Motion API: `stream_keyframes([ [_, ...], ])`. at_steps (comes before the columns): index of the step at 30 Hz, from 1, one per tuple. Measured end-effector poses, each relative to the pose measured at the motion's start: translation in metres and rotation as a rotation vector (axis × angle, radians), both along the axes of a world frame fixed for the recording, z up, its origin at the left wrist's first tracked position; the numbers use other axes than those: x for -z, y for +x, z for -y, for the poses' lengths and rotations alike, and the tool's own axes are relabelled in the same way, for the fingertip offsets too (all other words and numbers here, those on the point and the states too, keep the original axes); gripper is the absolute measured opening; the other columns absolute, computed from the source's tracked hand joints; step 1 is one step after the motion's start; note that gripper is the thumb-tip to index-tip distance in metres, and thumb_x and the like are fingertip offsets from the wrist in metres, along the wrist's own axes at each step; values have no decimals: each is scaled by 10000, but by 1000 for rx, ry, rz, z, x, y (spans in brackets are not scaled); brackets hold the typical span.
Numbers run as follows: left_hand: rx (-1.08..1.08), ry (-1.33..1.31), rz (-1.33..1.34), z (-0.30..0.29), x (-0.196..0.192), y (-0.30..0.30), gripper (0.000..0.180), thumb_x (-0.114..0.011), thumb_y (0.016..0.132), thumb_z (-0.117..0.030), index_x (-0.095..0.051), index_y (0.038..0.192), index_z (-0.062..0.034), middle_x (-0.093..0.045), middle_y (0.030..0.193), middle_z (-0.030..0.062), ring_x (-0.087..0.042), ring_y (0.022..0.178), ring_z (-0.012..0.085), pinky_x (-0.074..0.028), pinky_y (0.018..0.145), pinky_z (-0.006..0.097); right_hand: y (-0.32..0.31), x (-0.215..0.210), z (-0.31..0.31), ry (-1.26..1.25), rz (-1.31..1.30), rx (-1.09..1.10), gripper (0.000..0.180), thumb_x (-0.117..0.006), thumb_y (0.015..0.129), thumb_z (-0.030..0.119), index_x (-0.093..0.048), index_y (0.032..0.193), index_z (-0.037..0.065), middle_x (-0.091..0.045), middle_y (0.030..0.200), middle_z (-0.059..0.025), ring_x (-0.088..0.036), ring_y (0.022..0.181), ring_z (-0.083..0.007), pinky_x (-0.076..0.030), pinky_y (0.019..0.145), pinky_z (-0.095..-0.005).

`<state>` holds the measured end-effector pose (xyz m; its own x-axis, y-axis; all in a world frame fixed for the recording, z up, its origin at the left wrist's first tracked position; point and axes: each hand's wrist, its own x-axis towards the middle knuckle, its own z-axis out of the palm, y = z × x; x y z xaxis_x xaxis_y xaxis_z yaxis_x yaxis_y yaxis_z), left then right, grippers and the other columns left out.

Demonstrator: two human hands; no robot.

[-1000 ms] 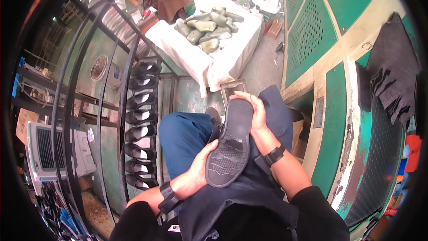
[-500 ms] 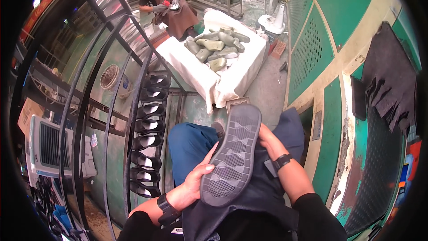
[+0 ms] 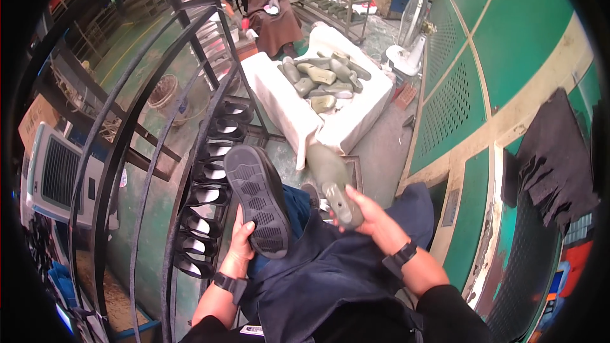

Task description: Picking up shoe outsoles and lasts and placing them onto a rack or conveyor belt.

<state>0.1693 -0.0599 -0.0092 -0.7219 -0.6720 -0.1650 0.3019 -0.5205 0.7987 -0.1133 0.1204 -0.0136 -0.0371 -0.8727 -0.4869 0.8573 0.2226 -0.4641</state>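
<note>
My left hand (image 3: 241, 239) is closed round the side of a black shoe (image 3: 257, 200), whose patterned dark sole faces me. My right hand (image 3: 375, 216) grips a grey-green shoe last (image 3: 337, 194) near its heel end. The last's far end is smeared by motion and points toward the white cloth-lined bin (image 3: 305, 124). Several similar lasts (image 3: 318, 76) lie heaped in that bin. The shoe and the last are apart, both above my lap and its dark apron (image 3: 318, 260).
At my left, a black metal rack (image 3: 124, 127) stands beside a row of black shoes with white insoles (image 3: 210, 195). Green panels (image 3: 470, 70) run along the right. A co-worker in a brown apron (image 3: 270, 25) sits beyond the bin, near a standing fan (image 3: 410, 38).
The shoe has gone left with my left hand. My right hand, earlier at the shoe's side, now holds a last apart from it. The view has shifted slightly.
</note>
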Motion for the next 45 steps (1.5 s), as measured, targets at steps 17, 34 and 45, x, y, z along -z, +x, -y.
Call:
stream_keyframes([
  [17, 50, -89, -29, -4, -9, -1, 1032, -775, 774, -333, -216, 1591, -45, -449, 1503, 124, -462, 1373, 250, -355, 1156, 385, -52, -12, 41, -17, -290, 136, 468, -508, 1036, 342, -501, 1400, 49, -700, 1161, -179, -724, 874, -234, -568, 597, -305],
  [34, -20, -1176, 592, -37, -129, 38, 444, -808, 780, -401, -650, 1014, -58, -668, 893, 159, -657, 878, 361, -508, 806, 470, 123, -88, 64, -263, -570, -376, 538, -452, 1054, 286, -392, 1513, 11, -477, 1476, -135, -479, 1359, -237, -386, 1147, -377],
  [45, 42, -573, 1545, -13, 58, 233, 403, -705, 871, -387, -712, 1046, -25, -728, 960, 191, -705, 946, 330, -535, 815, 443, 99, -59, 66, -143, -674, -634, 427, -562, 1010, 222, -560, 1355, -28, -669, 1203, -197, -718, 988, -286, -591, 822, -350],
])
